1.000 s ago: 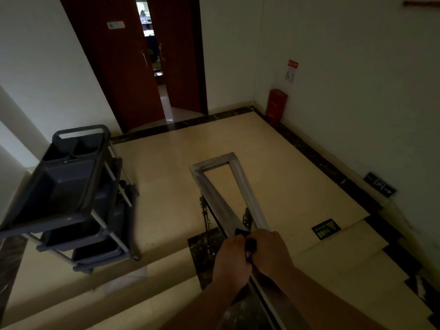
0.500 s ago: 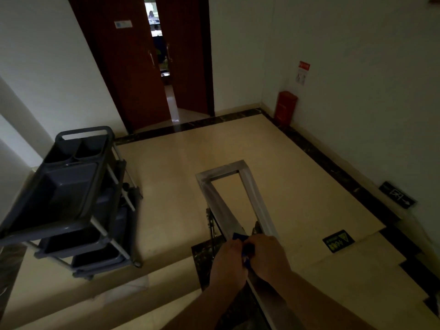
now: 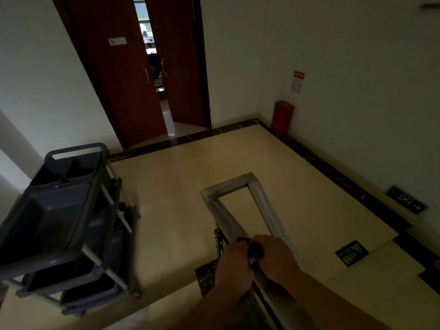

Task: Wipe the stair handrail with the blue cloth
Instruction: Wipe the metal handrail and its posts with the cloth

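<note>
handrail [image 3: 223, 215] free ahead to corner | cart [image 3: 59, 210] well left

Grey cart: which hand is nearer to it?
Left. Both hands grip the blue cloth on the handrail; the left hand is on the grey cart's side, the right hand just beyond it.

Left hand [image 3: 234, 263] and right hand [image 3: 277, 257] meet on the handrail [image 3: 262, 206] with the cloth [image 3: 254, 264] between them, cart [image 3: 59, 210] on the landing [image 3: 178, 186] leftward, doorway [image 3: 152, 67] beyond

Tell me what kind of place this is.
Probably a public building's stairwell landing: a shiny metal stair handrail above beige stone steps, a grey plastic cleaning cart, and a dark arrow exit sign.
</note>
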